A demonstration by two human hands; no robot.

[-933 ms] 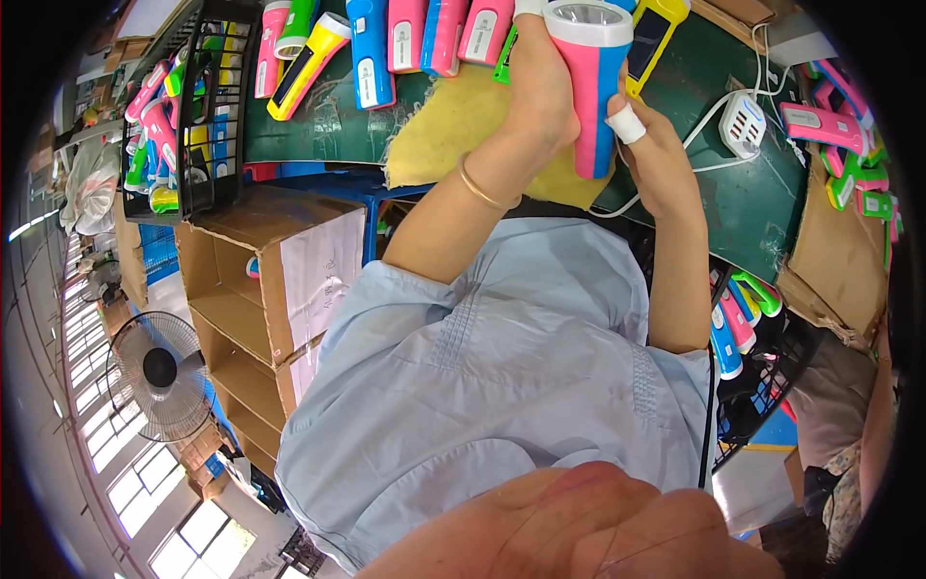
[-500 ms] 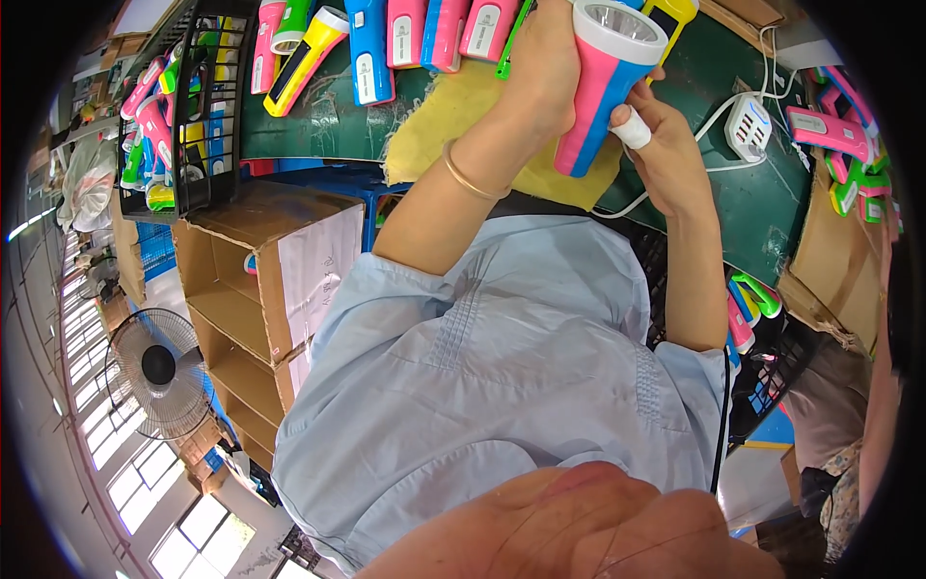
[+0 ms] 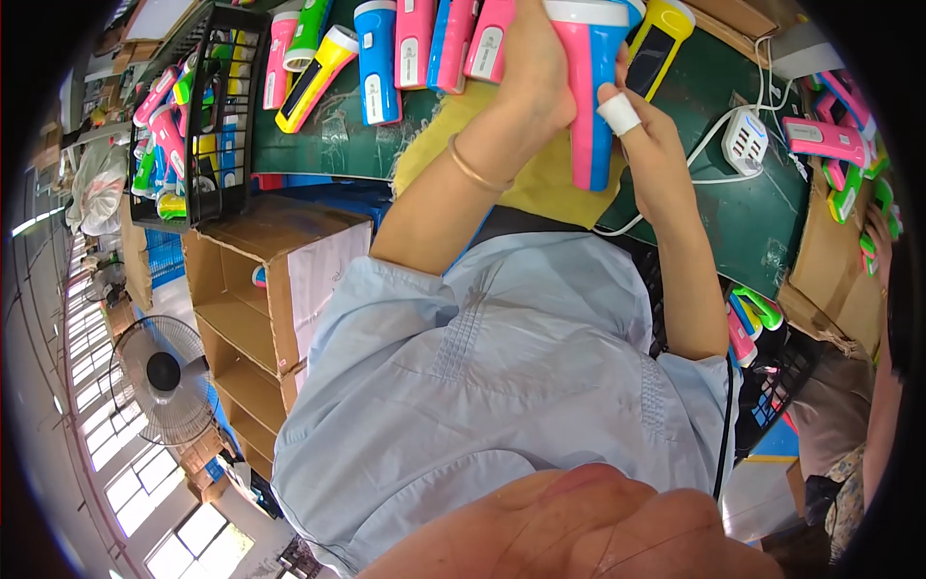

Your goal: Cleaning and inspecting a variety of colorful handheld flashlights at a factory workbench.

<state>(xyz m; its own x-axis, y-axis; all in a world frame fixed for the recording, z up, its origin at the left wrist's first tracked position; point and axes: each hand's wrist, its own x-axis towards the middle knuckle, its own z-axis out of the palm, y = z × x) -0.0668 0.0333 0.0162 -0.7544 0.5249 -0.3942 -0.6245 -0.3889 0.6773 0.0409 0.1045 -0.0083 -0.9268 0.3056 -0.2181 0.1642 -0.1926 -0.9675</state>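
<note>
A pink and blue flashlight (image 3: 590, 116) with a white head ring is upright between my two hands, its handle end toward me. My left hand (image 3: 535, 72) is closed against its pink side; those fingertips run out at the top edge or lie hidden. My right hand (image 3: 648, 140), white tape around the thumb, is closed at the blue side, with its fingers partly behind the handle. A yellow cloth (image 3: 540, 183) lies on the green table (image 3: 318, 135) below my hands. Just beyond my right hand rests a yellow and black flashlight (image 3: 658, 48).
Several colourful flashlights (image 3: 381, 68) lie in a row at the far left. A black crate (image 3: 222, 116) of flashlights stands left, above a cardboard shelf (image 3: 231, 309). A white charging hub (image 3: 746, 143) with cables sits right. Further right, another person's hand (image 3: 880, 236) is near more flashlights.
The flashlight has turned in my hands: its clear lens faced up before, and now its side shows. The view has shifted slightly. Another person's hand has appeared at the right.
</note>
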